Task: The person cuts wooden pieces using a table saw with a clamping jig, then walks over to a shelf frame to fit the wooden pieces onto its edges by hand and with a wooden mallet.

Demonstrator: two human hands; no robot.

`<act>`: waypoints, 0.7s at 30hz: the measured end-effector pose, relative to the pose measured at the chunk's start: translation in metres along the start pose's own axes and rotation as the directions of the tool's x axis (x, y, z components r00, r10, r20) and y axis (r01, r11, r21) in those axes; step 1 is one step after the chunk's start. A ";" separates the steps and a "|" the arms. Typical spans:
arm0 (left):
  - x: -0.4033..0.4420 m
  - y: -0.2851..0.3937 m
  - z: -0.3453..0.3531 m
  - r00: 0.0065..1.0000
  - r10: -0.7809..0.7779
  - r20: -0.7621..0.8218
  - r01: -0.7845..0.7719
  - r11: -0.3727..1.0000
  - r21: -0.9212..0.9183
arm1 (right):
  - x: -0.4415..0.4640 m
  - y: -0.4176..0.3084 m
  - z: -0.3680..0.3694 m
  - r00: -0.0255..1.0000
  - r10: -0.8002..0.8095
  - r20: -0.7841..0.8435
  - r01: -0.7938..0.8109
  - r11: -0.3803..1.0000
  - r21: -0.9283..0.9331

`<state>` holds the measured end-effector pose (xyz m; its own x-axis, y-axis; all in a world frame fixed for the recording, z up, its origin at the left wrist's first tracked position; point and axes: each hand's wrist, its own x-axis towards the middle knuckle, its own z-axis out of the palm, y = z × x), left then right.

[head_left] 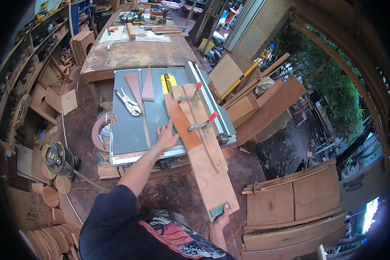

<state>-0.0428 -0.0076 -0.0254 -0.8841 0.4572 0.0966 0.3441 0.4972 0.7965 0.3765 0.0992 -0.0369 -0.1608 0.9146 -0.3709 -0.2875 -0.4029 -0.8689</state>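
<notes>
Board [183,123], at the frame's centre, lies along the jig [212,182] beneath two clamps [212,116], presumably so it cannot slip. The left hand [166,138] has fingers spread at its left edge, likely steadying it; the right hand [220,219], lower centre, pinches the jig's end, lower fingers hidden. The board looks flat, reddish-orange, narrowing toward the top.

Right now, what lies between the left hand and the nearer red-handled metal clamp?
In the head view, a flat reddish wooden board lies between the left hand and the clamp.
</notes>
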 end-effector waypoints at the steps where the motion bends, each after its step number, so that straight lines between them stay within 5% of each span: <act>1: 0.003 -0.002 0.000 1.000 0.000 0.004 0.000 1.000 0.005 | 0.000 0.001 0.004 1.000 -0.004 -0.005 0.004 1.000 -0.001; 10: 0.007 0.002 -0.008 0.993 -0.009 0.116 -0.003 0.994 0.105 | -0.002 0.003 0.044 1.000 -0.027 -0.004 0.027 0.998 -0.049; 16: 0.006 0.001 -0.001 0.998 0.014 0.056 -0.021 0.992 0.128 | 0.006 0.012 0.067 0.999 -0.050 0.021 0.051 0.996 -0.069; 21: -0.015 -0.018 -0.013 0.987 0.140 -0.077 -0.146 0.986 -0.078 | 0.006 0.017 0.092 0.997 -0.065 0.038 0.067 0.997 -0.043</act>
<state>-0.0400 -0.0325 -0.0332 -0.8489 0.4643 0.2527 0.4438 0.3664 0.8178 0.2841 0.0953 -0.0236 -0.1778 0.9371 -0.3004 -0.2566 -0.3388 -0.9052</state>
